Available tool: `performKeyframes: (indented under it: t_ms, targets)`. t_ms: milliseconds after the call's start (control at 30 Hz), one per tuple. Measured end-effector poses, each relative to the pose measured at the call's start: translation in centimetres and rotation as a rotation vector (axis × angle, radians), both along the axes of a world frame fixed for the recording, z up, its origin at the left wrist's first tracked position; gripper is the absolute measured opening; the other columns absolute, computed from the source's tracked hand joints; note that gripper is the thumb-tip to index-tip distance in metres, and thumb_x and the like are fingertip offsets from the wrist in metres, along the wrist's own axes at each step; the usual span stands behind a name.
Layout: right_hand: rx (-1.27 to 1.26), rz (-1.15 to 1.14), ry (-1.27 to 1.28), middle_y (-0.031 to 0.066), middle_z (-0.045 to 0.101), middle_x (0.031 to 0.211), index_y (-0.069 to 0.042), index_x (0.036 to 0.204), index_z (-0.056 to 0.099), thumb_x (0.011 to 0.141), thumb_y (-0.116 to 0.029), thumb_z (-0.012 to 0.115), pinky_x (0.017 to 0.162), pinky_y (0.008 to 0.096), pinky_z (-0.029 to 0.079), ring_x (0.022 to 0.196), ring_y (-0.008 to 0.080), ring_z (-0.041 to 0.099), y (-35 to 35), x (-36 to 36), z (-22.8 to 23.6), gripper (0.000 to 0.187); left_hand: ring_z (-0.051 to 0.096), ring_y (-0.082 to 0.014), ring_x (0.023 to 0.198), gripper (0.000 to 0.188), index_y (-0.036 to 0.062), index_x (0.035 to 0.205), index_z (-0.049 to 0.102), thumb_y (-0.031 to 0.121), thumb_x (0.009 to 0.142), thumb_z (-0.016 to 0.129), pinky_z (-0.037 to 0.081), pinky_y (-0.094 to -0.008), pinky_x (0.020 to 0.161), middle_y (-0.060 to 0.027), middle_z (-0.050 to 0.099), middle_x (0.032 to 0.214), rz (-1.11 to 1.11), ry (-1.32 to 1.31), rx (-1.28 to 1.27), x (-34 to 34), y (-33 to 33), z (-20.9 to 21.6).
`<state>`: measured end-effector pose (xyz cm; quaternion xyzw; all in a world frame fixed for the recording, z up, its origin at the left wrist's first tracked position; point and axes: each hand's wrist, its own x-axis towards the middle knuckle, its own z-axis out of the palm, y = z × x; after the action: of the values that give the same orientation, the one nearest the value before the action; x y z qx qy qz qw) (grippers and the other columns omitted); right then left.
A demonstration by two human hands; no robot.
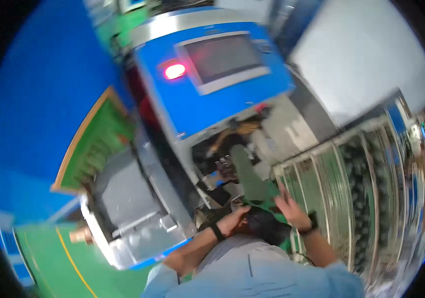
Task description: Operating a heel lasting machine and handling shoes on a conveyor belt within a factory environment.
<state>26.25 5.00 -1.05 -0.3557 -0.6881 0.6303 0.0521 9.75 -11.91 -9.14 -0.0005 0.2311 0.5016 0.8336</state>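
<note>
Lower centre: left hand (pixel 233 221) meets dark item (pixel 264 224), likely steadying it, can't tell finger closure; right hand (pixel 293 212) sits alongside, fingers wide.

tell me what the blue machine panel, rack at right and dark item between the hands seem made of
Blue machine panel: likely painted metal, smooth and evenly coloured. Rack: probably metal, pale, slim-barred and slightly shiny. Dark item: perhaps leather or fabric, dull and dark, but blur leaves it open.
</note>
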Motion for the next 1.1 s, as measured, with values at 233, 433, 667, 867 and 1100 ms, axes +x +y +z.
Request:
performKeyframes:
  t_ms: [233, 433, 667, 867, 1100]
  targets:
    - [-0.214, -0.281, 0.275, 0.0159, 0.059, 0.134, 0.0, 0.15, 0.038, 0.082, -0.028, 0.079, 0.105, 0.0285, 0.039, 0.121, 0.0198, 0.053, -3.3, -10.4, -6.4, 0.084, 0.062, -0.0227, 0.109, 0.053, 0.0021, 0.129, 0.056, 0.039, 0.092, 0.06, 0.05, -0.0388, 0.093, -0.0099, 0.063, 0.122, 0.265, 0.466, -0.284, -0.6, -3.1, -5.2]
    - [0.215, -0.102, 0.204, 0.0229, 0.061, 0.131, -0.007, 0.149, 0.042, 0.081, -0.03, 0.076, 0.101, 0.0349, 0.046, 0.116, 0.0273, 0.062, 1.9, 4.4, -1.4, 0.079, 0.058, -0.0298, 0.122, 0.061, 0.0072, 0.139, 0.053, 0.05, 0.096, 0.05, 0.045, -0.0449, 0.105, -0.0097, 0.06, 0.136, 0.415, 0.496, -0.151, -1.7, -5.0, -1.9]
    - [0.704, -1.06, -0.322, 0.0352, 0.06, 0.119, -0.005, 0.15, 0.034, 0.09, -0.023, 0.065, 0.092, 0.0497, 0.05, 0.106, 0.0465, 0.062, 7.8, 22.5, -1.1, 0.07, 0.064, -0.0269, 0.104, 0.066, 0.0006, 0.128, 0.057, 0.054, 0.09, 0.065, 0.052, -0.0409, 0.091, -0.0112, 0.065, 0.122, 0.194, 0.952, -0.328, 2.9, -0.2, 0.5]
    - [1.203, -1.424, -0.449, 0.0324, 0.062, 0.114, -0.008, 0.151, 0.034, 0.098, -0.019, 0.053, 0.081, 0.051, 0.052, 0.092, 0.0448, 0.064, 20.2, 35.0, -4.9, 0.057, 0.064, -0.0233, 0.091, 0.045, -0.0015, 0.118, 0.061, 0.02, 0.081, 0.073, 0.053, -0.0342, 0.079, -0.0111, 0.066, 0.107, 0.215, 1.053, -0.237, 10.6, 8.8, 3.5]
    - [0.522, -1.352, 0.089, 0.0184, 0.065, 0.121, 0.001, 0.138, 0.051, 0.102, -0.024, 0.054, 0.085, 0.0382, 0.052, 0.105, 0.0327, 0.061, 29.4, 44.3, -7.7, 0.044, 0.063, -0.0199, 0.086, 0.036, -0.0001, 0.11, 0.065, 0.016, 0.079, 0.075, 0.052, -0.0328, 0.077, -0.008, 0.067, 0.101, 0.147, 1.184, -0.261, 12.1, 11.4, 2.5]
